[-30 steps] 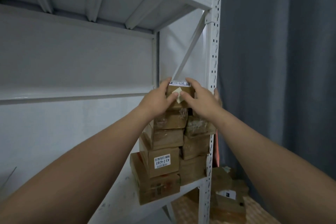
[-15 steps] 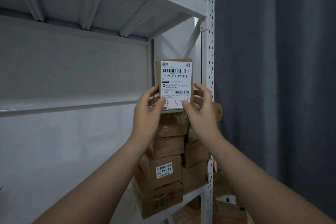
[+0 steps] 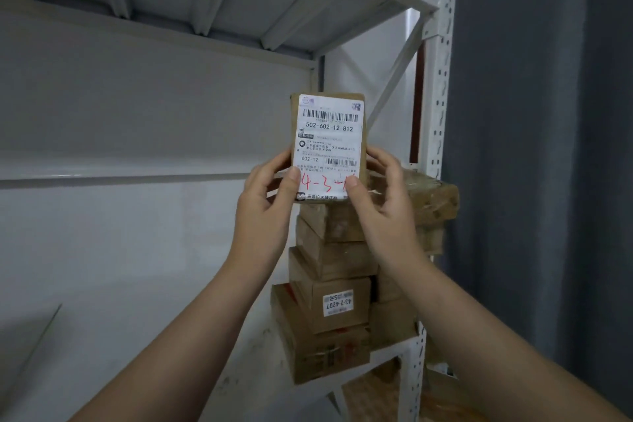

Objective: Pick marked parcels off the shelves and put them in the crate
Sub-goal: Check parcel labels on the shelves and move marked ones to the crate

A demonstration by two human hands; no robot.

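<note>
While the white shelving rack (image 3: pixel 442 79) is filling the left and centre and a dark curtain (image 3: pixel 548 147) is hanging at the right, a stack of brown boxes (image 3: pixel 329 346) is sitting at the right end of the shelf, beside the upright post. Above and in front of that stack the parcel (image 3: pixel 329 103) is being held upright, its face turned to the camera. A second ago it was lying on top of the stack under both hands; now it is lifted and tipped up for reading. The left hand (image 3: pixel 263 216) is pinching its lower left edge, thumb in front and fingers behind, and the right hand (image 3: pixel 383 205) is doing likewise at the lower right, so each grip is holding the parcel. On the white label (image 3: pixel 329 144), red handwriting (image 3: pixel 320 183) starting "4-3-" is showing between the thumbs, its end hiding under the right thumb. That is looking like the wanted mark, so the parcel is probably heading for the crate, which is not in view.
</note>
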